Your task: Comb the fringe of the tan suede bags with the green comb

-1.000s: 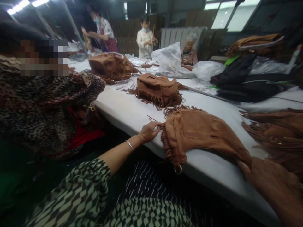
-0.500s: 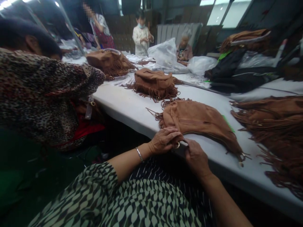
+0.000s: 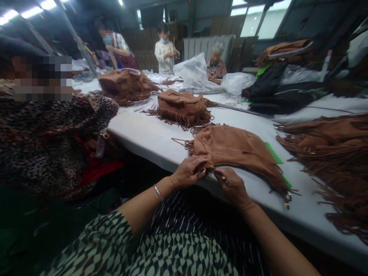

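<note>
The big white counter (image 3: 135,130) is under the bag (image 3: 235,143). A brown pile (image 3: 339,153) with lots of strings is to the right of the bag, and a small bag (image 3: 181,102) sits behind it. The bag lies flat at the near edge, curved like a moon. The left hand (image 3: 188,171) and the right hand (image 3: 235,188) are both at the bag's near left corner. The left fingers are narrow and pinch that corner. The right fingers are narrow too, and pinch the edge just beside them. The green comb (image 3: 273,152) peeks out past the bag's right side. A shiny clip (image 3: 287,197) rests at the bag's right tip, with no hand on it. I think the left corner is partway done, but I cannot tell how much is left.
</note>
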{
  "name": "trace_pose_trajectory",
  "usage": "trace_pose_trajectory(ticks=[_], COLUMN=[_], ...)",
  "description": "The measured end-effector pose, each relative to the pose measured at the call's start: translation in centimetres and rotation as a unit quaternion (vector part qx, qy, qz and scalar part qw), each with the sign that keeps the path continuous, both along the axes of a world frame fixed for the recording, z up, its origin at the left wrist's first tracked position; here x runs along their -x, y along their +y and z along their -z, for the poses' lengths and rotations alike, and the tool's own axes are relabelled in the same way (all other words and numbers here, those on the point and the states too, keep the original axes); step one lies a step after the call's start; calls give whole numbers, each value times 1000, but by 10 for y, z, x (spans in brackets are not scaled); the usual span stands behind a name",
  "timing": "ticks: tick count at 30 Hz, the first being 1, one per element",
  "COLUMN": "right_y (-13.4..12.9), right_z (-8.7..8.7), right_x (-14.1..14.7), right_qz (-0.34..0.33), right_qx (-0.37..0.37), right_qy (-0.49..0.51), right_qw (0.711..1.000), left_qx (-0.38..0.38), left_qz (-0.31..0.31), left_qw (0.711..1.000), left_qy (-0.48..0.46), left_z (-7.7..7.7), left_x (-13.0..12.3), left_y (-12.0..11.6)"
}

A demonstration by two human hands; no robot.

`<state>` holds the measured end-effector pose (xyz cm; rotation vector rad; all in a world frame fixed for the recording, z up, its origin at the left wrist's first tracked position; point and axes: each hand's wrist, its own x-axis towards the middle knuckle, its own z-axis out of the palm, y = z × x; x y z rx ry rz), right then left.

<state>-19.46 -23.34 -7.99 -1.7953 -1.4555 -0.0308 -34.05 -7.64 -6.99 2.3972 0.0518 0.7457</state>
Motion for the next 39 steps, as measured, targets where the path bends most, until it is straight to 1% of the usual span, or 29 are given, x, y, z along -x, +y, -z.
trace_pose_trajectory(ticks=[1,2,3,4,5,7,8,9,10,11,13,15,17,19,22,25,28,30,32,34,36,39], right_y=[4,9,13,17,21,27,29,29,29,27,22,16,11,8,5,6,8,10,12,11,10,7], right_z=[-4,-7,-9,-11,-11,-11,-10,-10,-10,-11,-14,-17,-20,-19,-15,-11,-11,-12,-11,-10,-9,-10], right_x=[-4,-8,-12,-15,-17,-18,-18,-18,-17,-17,-16,-15,-14,-12,-10,-9,-8,-7,-5,-3,-1,0], right_qz=[-5,-11,-16,-23,-28,-29,-27,-23,-21,-18,1,35,66,79,81,66,65,74,107,166,211,214], right_qx=[-15,-23,-24,-21,-22,-36,-44,-52,-61,-68,-82,-92,-94,-91,-99,-107,-116,-116,-127,-150,-156,-119], right_qy=[113,223,317,391,444,505,522,531,534,532,520,508,499,494,493,503,527,547,557,551,536,524], right_qw=[993,975,948,920,895,862,852,845,843,844,850,856,859,861,861,855,839,826,814,804,802,816], left_qx=[-23,-43,-55,-55,-40,13,42,66,88,104,117,116,117,118,98,110,126,109,86,75,75,72], left_qz=[3,11,21,31,35,27,25,28,38,55,105,145,154,136,132,136,99,76,53,27,10,7], left_qw=[1000,999,997,997,998,999,999,997,994,989,972,957,956,966,977,978,984,990,994,996,996,996], left_qy=[15,30,43,50,45,20,14,23,47,85,174,224,221,187,138,111,78,56,39,37,46,60], left_z=[-8,-18,-29,-42,-55,-76,-82,-85,-83,-79,-63,-47,-34,-26,-20,-15,-10,-9,-9,-10,-11,-10], left_x=[2,4,5,5,2,-11,-21,-32,-45,-57,-79,-92,-96,-93,-86,-82,-82,-82,-81,-81,-82,-85], left_y=[1,3,6,9,12,18,20,21,22,21,18,13,9,7,7,9,7,4,1,-3,-4,-4])
